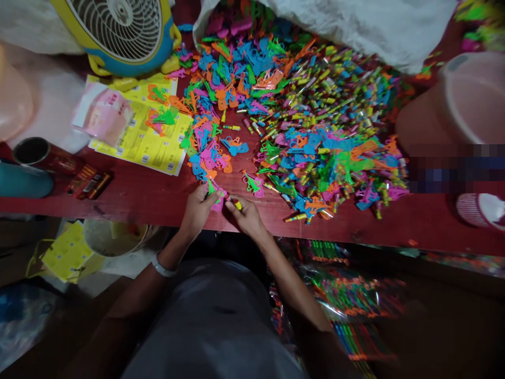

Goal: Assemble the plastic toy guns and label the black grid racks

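the left hand (198, 209) is gripping a pink and green plastic piece (216, 206) between thumb and fingers; just beside it, the right hand (247, 215) is pinching a small yellow-ended tube (237, 204), fingers curled in. whether piece and tube are touching, one cannot tell. loose plastic pieces (205, 155) are lying just beyond the left hand on the red surface (153, 197), and more tubes (325, 89) are lying beyond the right hand.

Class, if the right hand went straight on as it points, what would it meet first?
Probably the pink and green plastic pieces in the left hand, though depth is unclear.
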{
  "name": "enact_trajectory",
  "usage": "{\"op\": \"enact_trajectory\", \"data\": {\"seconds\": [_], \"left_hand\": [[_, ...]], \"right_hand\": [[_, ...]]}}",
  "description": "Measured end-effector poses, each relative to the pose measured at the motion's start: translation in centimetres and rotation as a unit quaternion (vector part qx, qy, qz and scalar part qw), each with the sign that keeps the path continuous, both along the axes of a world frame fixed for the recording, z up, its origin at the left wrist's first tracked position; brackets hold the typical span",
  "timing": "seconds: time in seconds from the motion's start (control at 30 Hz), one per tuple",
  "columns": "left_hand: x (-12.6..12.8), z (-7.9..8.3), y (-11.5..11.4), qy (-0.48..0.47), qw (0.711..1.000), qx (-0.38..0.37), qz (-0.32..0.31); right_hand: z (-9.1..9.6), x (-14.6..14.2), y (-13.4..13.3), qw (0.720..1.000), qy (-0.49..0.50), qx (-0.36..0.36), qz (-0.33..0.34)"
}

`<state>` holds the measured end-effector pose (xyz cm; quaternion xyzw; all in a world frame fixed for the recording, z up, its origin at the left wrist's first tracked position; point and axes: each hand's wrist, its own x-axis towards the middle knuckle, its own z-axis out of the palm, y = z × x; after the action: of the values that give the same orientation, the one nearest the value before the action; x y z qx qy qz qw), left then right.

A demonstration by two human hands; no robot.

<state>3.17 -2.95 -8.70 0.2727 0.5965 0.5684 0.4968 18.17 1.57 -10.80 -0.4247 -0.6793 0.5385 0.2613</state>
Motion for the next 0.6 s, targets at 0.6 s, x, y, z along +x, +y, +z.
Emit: {"op": "enact_trajectory", "data": {"seconds": [0.6], "left_hand": [[-2.7, -5.4, 1.2, 0.503, 0.863, 0.032, 0.021]], "right_hand": [[-0.6, -5.1, 7.1, 0.923, -0.269, 0.272, -0.034]]}}
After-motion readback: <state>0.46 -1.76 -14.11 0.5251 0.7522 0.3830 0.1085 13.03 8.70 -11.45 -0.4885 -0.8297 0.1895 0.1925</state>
